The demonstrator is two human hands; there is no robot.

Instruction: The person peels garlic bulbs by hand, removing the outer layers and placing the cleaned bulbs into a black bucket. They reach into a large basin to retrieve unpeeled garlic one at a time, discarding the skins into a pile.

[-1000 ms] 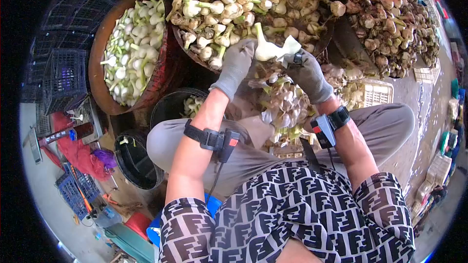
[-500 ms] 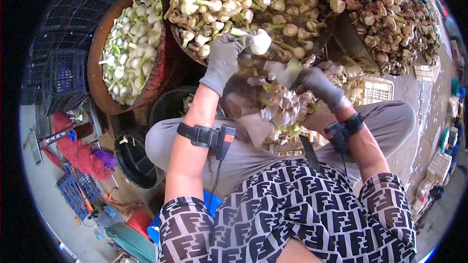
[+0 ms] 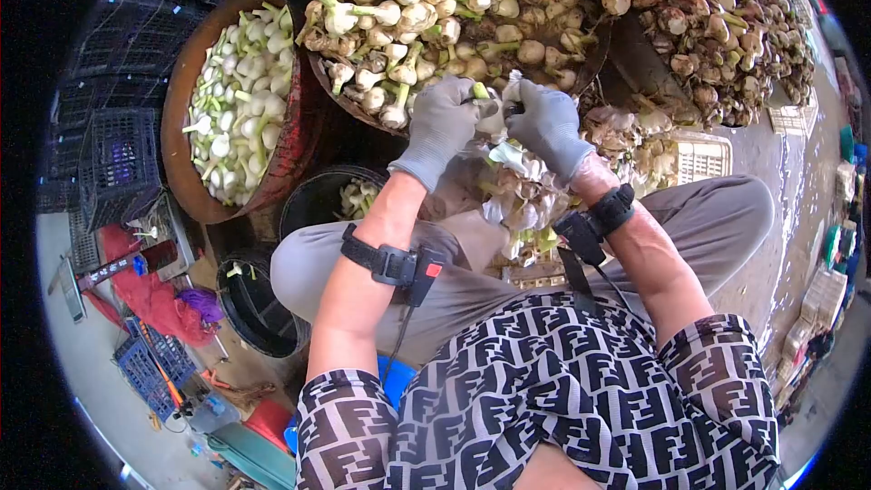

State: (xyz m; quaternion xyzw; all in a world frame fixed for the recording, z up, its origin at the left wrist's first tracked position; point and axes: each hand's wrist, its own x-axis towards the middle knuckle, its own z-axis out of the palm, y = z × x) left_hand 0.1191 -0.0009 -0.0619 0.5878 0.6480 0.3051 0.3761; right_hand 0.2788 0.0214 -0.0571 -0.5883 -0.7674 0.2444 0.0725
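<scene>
My left hand (image 3: 443, 127), in a grey glove, is closed around a garlic bulb (image 3: 491, 120), whose cut green stem (image 3: 480, 90) pokes up beside the fingers. Opposite it, my right hand (image 3: 551, 127), also gloved, has its fingers pinched against the bulb's other side, with pale papery skin at the fingertips. Both hands cover most of the bulb. Just beyond them lies a wide round pan (image 3: 356, 109) heaped with unpeeled garlic (image 3: 413, 16). Loose garlic skins (image 3: 526, 195) are piled below the right hand.
A rusty tub (image 3: 181, 172) on the left holds peeled white garlic (image 3: 245, 100). Dark buckets (image 3: 259, 308) stand by my left knee. More dirty garlic (image 3: 726, 45) is heaped at the far right, near a cream crate (image 3: 703, 159). Black crates (image 3: 122, 150) are stacked at left.
My right hand has come in from the right, where it was blurred, and now meets the left at the bulb. The bulb, earlier plainly visible, is now mostly covered.
</scene>
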